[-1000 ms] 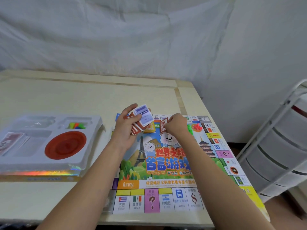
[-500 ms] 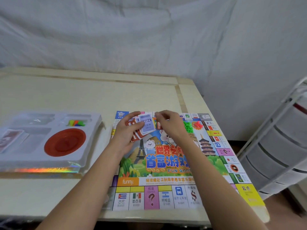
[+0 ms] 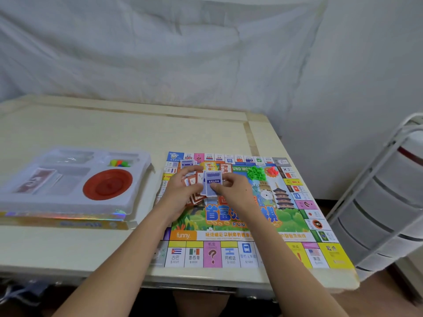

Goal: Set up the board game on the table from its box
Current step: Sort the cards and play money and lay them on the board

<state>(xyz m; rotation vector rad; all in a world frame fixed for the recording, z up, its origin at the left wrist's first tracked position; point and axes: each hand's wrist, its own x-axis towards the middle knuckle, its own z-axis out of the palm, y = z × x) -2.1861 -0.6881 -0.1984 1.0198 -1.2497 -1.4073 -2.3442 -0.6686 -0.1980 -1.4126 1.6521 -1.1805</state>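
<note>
The colourful game board (image 3: 231, 255) lies flat on the right part of the table. Above its upper middle my left hand (image 3: 180, 191) holds a fanned stack of game cards (image 3: 194, 197) with red and blue faces. My right hand (image 3: 231, 188) pinches the top blue card (image 3: 211, 181) of that stack. Small piles of green pieces (image 3: 257, 172) and red pieces (image 3: 272, 171) sit on the board near its far edge. The open game box (image 3: 68, 223) with its white plastic insert tray (image 3: 137, 179) stands to the left.
The tray holds a red dish (image 3: 107, 184), coloured pawns (image 3: 119, 163) and paper money (image 3: 34, 180). A white drawer cart (image 3: 389, 202) stands right of the table (image 3: 114, 129). White cloth hangs behind. The table's front edge is close to my body.
My right hand has come back from the board to the stack and now pinches the top blue card. Both hands have lowered slightly toward the board's middle.
</note>
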